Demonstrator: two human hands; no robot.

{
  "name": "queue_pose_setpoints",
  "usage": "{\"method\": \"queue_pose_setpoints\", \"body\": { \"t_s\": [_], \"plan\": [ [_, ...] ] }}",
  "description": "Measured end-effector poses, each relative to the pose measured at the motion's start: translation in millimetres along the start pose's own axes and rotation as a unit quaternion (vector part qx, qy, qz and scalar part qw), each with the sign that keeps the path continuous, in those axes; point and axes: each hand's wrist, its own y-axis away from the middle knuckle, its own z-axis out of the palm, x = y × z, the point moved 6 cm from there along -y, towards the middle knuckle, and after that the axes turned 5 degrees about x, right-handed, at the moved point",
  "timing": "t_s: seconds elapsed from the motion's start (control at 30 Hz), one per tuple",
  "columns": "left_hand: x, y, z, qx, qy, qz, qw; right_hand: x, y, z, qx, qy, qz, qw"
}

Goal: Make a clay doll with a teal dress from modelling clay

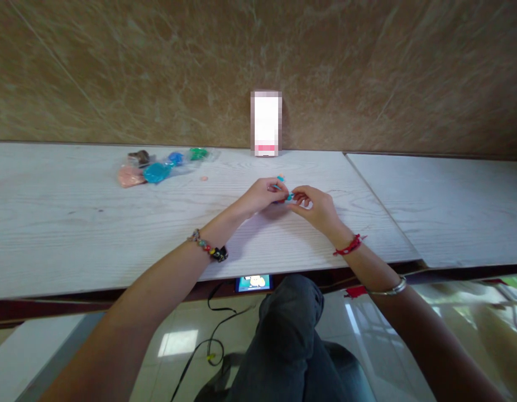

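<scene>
My left hand [267, 192] is closed in a pinch above the white table, at a small blue piece that looks like modelling clay [290, 196]. From the other side, my right hand [315, 204] has its curled fingertips on the same piece, its thumb just below them. Right behind my left fingertips lies another small blue bit [280, 178] with a touch of orange. Something dark and reddish shows under my left fingers, too covered to make out. A small flat pinkish piece [204, 178] lies on the table to the left.
Clear bags with pink clay [130, 176], light blue clay [157, 172], darker blue clay [175, 159], green clay [198, 153] and brown clay [139, 157] lie at the back left. A phone-like lit screen [266, 124] leans on the wall. Another screen [253, 283] shows below the table's front edge.
</scene>
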Motion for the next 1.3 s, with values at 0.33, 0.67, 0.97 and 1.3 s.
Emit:
{"method": "queue_pose_setpoints", "body": {
  "t_s": [0.33,0.67,0.97,1.3],
  "plan": [
    [-6,0,6.2,-0.002,0.009,0.008,1.000,-6,0,5,-0.006,0.088,-0.007,0.996],
    [21,-9,-58.4,0.232,0.145,0.065,0.960,26,-2,-15,0.084,-0.024,0.161,0.983],
    [0,-11,-2.9,-0.010,-0.021,0.125,0.992,18,-1,-5,0.014,-0.036,0.134,0.990],
    [1,-6,5.3,-0.031,-0.122,0.144,0.982,6,-4,-2,-0.017,0.014,0.066,0.998]
  ]
}}
